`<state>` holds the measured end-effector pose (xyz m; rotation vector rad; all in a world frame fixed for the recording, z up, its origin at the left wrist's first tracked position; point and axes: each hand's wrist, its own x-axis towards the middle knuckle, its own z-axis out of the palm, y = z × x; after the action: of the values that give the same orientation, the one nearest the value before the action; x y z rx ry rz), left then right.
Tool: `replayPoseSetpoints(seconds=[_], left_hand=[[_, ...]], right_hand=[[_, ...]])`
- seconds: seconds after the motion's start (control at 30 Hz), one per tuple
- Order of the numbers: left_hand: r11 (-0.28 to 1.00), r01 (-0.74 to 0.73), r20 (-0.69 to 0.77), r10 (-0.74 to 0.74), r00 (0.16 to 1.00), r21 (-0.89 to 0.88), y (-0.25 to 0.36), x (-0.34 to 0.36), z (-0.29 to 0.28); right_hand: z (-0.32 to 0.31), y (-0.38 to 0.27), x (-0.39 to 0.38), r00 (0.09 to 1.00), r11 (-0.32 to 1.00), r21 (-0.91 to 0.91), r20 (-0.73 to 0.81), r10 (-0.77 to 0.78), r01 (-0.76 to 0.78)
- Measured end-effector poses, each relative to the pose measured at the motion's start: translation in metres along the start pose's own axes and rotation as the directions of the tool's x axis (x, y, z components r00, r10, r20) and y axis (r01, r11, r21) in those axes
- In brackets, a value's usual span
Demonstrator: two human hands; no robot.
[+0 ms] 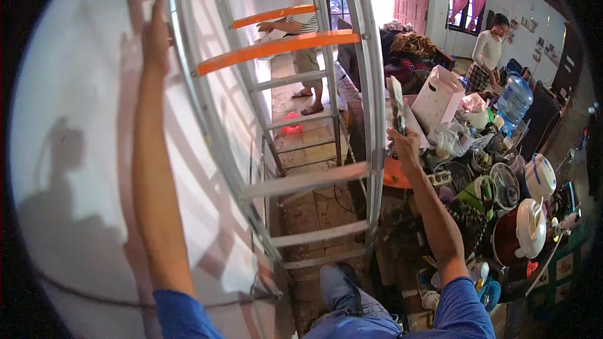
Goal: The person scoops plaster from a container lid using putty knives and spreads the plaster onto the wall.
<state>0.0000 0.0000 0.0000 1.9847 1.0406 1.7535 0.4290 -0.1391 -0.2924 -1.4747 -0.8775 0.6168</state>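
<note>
An aluminium A-frame ladder [304, 172] with orange top steps [276, 49] stands before me beside the white wall [88, 169]. My left hand [157, 37] is raised at its left rail, closed on it, with the fingers partly hidden. Against the right rail, my right hand [403, 144] is closed on a pale, dirty flat tool [396, 97], held upright; what kind exactly I cannot tell. My jeans-clad leg [339, 292] shows below the lowest steps.
Beyond the ladder a person in a cap [304, 25] stands in the passage, near a red item [292, 122]. At right, another person [487, 56] stands behind a heap of clutter: a white box [440, 97], water jug [514, 103] and pots [531, 229]. A cable runs along the wall.
</note>
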Motion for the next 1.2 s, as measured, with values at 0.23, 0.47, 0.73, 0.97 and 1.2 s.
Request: replayPoseSetpoints(seconds=[0.23,0.47,0.73,0.97,1.2], left_hand=[[0.987,0.028,-0.221,0.008,0.975,0.157,0.038,0.025,0.026],[0.941,0.326,-0.318,-0.282,0.905,0.094,0.037,0.027,0.022],[0.972,0.232,-0.337,-0.230,0.913,-0.035,0.048,0.033,0.023],[0.980,0.196,-0.267,-0.201,0.943,-0.043,0.046,0.030,0.017],[0.938,0.327,-0.312,-0.347,0.884,-0.118,0.050,0.036,0.025]], right_hand=[[0.059,0.048,0.073,0.998,0.933,0.359,0.067,0.008,-0.032],[0.035,0.058,0.044,0.999,0.978,0.206,0.029,0.033,-0.038],[0.044,0.030,0.042,0.986,0.977,0.171,0.129,0.103,-0.125],[0.046,0.012,0.036,0.973,0.977,0.133,0.180,0.143,-0.168],[0.050,-0.027,0.024,0.964,0.961,0.141,0.162,0.212,-0.236]])
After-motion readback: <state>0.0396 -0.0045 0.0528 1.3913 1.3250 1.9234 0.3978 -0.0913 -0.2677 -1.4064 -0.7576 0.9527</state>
